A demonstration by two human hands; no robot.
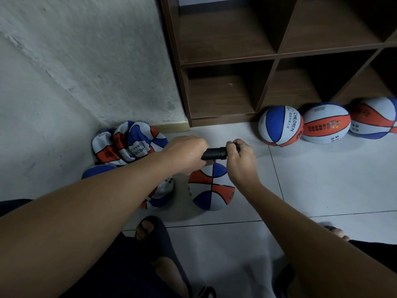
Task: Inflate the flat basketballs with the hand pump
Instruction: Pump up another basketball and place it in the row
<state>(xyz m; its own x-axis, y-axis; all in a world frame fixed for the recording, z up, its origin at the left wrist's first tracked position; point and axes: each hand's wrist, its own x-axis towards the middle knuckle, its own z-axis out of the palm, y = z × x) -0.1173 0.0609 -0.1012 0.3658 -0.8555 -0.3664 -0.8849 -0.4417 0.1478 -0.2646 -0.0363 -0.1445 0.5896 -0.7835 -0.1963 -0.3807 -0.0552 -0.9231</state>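
L hand (189, 153) is curled round the near end of the black hand pump (214, 154), knuckles up, pump body poking out to the right of the fist. R hand (238, 162) grips the pump's other end — fingers and thumb wrapped over the handle part, only a bit of black showing at the fingertips. Pump lies roughly level, held between the 2 hands, just above the ball on the floor.

That ball (211, 186) — red, blue and white panels — sits on the white floor tiles (322, 179) directly under the pump. A thin dark bit runs down from the pump toward the ball's top; can't tell if it's actually in the valve.

To the left, against the rough grey wall (86, 61), a heap of flat crumpled basketballs (129, 143) in the same colours; 1 more flat ball (159, 196) lies partly under the L forearm, just beside the ball below the pump.

To the right, 3 round balls in a row along the foot of the dark wooden shelf unit (275, 61): 1st ball (279, 125) with "CHILDREN" printed on it, 2nd ball (326, 123) touching it, 3rd ball (376, 119) at the frame edge.

Bottom of view: a foot in a dark slipper (154, 231) near the flat ball, toes of the other foot (337, 231) well off to the right.
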